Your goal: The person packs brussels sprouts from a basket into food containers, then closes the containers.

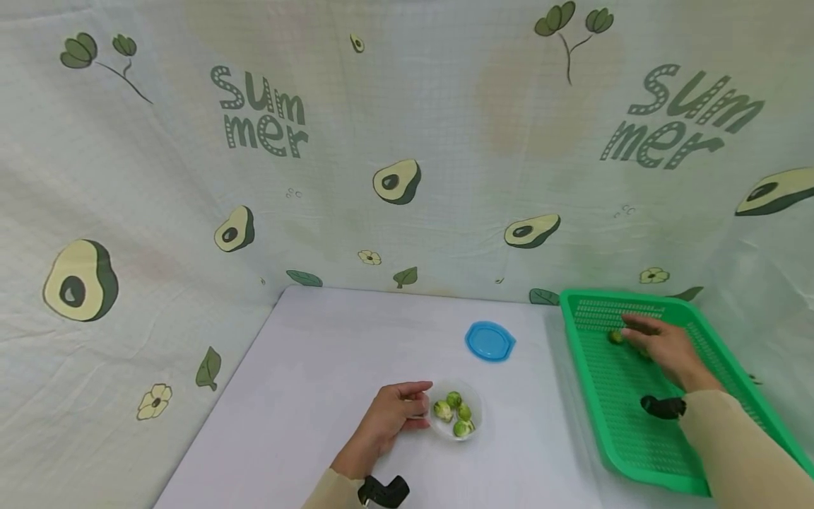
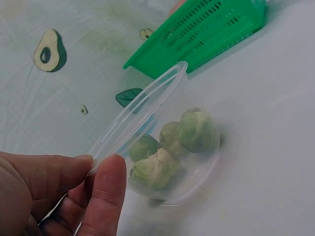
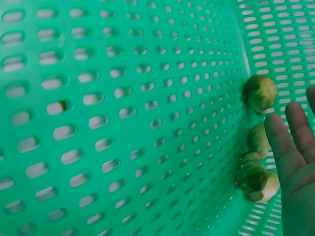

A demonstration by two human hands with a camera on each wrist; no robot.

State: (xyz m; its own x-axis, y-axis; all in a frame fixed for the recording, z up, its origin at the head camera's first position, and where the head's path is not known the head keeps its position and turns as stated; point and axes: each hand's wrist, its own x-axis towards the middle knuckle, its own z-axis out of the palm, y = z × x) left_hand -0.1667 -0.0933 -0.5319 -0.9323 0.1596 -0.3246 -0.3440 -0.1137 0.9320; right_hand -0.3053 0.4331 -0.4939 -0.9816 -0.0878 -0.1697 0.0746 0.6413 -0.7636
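My left hand [image 1: 391, 417] pinches the rim of a clear plastic bowl [image 2: 197, 187] on the white table. Several green Brussels sprouts [image 2: 156, 169] lie inside the bowl. Thumb and forefinger meet at the rim in the left wrist view. Over at the right, my right hand [image 1: 664, 350] is inside a green plastic basket [image 1: 626, 438], its fingers extended and holding nothing. Several more Brussels sprouts [image 3: 260, 93] lie along the basket's far side, close beside those fingertips [image 3: 275, 125]; in the head view the hand partly hides them.
A blue lid [image 1: 490, 342] lies flat on the table [image 1: 356, 339] behind the bowl. The basket's perforated walls rise around the right hand. A cloth printed with avocados [image 1: 397, 182] hangs behind the table and along its left side.
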